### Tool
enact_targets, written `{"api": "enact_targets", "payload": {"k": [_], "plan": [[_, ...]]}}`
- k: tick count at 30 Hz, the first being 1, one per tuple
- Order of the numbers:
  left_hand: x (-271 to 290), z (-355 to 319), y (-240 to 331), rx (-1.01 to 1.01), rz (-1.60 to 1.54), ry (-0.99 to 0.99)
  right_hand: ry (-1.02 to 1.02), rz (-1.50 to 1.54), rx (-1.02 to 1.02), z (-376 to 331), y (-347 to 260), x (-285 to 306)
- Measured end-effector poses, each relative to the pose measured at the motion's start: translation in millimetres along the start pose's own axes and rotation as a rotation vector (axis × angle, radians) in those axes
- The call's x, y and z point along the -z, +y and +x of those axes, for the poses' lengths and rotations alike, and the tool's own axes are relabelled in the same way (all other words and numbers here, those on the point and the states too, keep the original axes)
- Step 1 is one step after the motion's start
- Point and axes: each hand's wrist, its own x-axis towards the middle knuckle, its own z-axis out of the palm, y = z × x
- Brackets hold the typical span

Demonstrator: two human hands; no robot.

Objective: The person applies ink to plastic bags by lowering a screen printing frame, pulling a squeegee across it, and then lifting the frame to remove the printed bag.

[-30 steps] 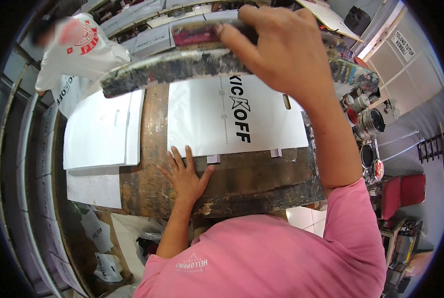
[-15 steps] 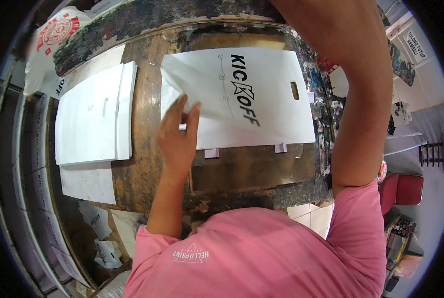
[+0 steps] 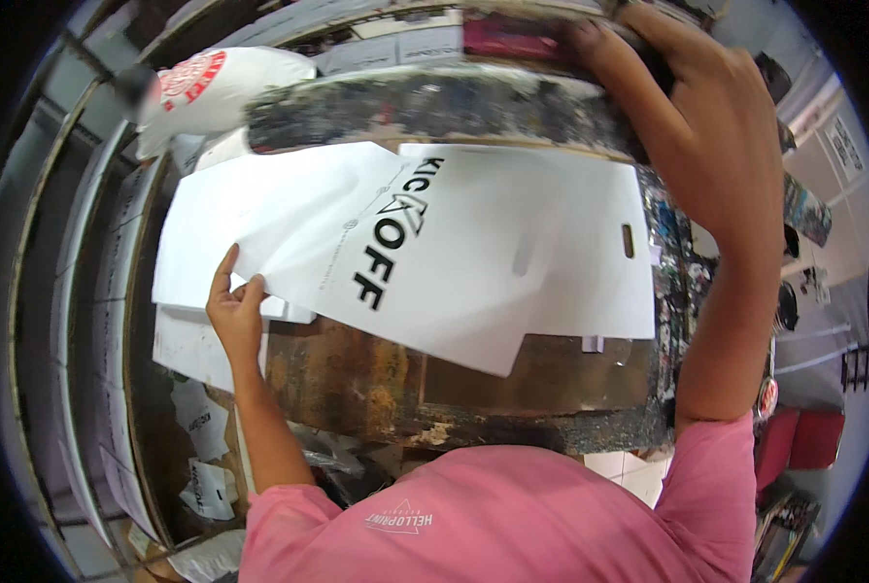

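Observation:
My left hand [image 3: 237,301] pinches the near left edge of a white bag [image 3: 454,301] with black and grey print. Lifted and slanting, this bag spans from above the left stack to the middle of the worktable. Under its right part, a second white bag [image 3: 599,291] with a die-cut handle slot lies flat on the table. The white bag stack [image 3: 277,307] at left is mostly covered. My right hand [image 3: 701,121] is raised at the far right, its fingers curled round something dark by a paint-stained bar [image 3: 434,109]; what it grips is unclear.
The paint-spattered worktable [image 3: 327,364] stretches before me, with small tape tabs [image 3: 593,344] by the flat bag. A rack [image 3: 75,321] with printed white bags stands at left. A stuffed white sack [image 3: 240,83] sits at the far left, a red chair [image 3: 815,437] at right.
My left hand has carried the printed bag leftward over the stack, uncovering the second bag beneath. The view has shifted, bringing my right hand into sight at the far right.

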Motion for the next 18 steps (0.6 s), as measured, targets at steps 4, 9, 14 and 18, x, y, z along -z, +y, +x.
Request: {"api": "enact_targets", "payload": {"k": [4, 9, 14, 18], "plan": [[74, 58, -43, 0.008, 0.141, -0.015, 0.055, -0.086, 0.045, -3, -1, -3], [147, 133, -127, 0.021, 0.313, -0.040, 0.075, -0.144, 0.013, -12, -3, -8], [158, 169, -152, -0.134, 0.990, 0.191, 0.032, -0.228, -0.073, -18, -5, -9], [43, 89, -52, -0.154, 0.519, 0.202, 0.068, -0.214, -0.094, -18, -9, -10]]}}
